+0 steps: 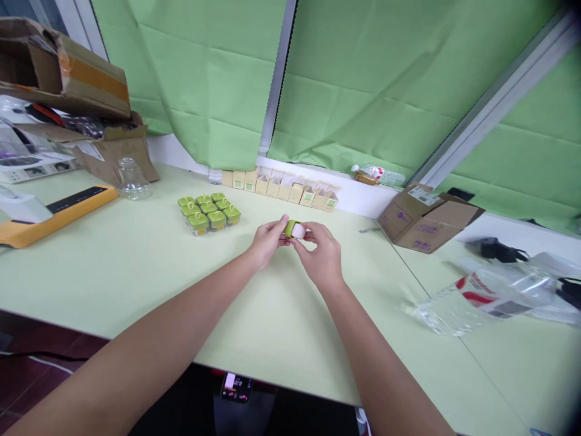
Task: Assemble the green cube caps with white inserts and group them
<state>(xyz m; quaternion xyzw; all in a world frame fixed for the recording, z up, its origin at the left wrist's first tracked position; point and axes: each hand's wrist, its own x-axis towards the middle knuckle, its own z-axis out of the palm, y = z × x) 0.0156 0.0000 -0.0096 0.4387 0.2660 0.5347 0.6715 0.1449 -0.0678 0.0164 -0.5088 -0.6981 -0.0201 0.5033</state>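
– my bare forearms are closest, stretched over the pale tabletop. past its near edge a phone is lit, its screen text too small for me to read.

– what have you got hold of?

– one small green and pale pink piece, lifted above the middle of the tabletop. my left hand grips its green side, thumb on top, and my right hand pinches the pale side with bent fingers.

– any brands or writing?

– the big clear bottle lying at my right has a red and white label with a barcode, too blurred to make out. the smaller bottle on the ledge shows red on its label. the brown carton has purple print and a white sticker, neither legible from here.

– and the containers?

– nine little clear tubs with green lids stand three by three, left of what i'm holding. i can't tell what's in them. small cream boxes line up along the wall, several with flaps raised and some with green labels. far left, an open cardboard box holds plastic-wrapped things, with another box on top.
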